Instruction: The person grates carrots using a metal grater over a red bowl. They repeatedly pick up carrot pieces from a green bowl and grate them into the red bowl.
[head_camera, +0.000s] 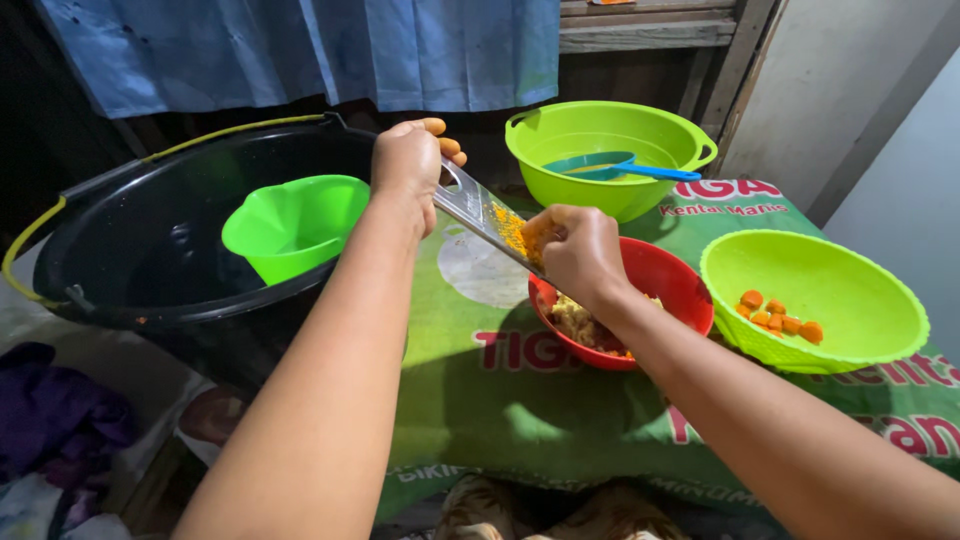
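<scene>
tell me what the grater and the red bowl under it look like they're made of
The grater, held at its top by the left hand, looks like bare metal: flat, grey and shiny, smeared with orange pulp where the right hand rubs a piece on it. The red bowl looks like moulded plastic: even glossy colour, thin smooth rim. Neither can be confirmed by look alone.
</scene>
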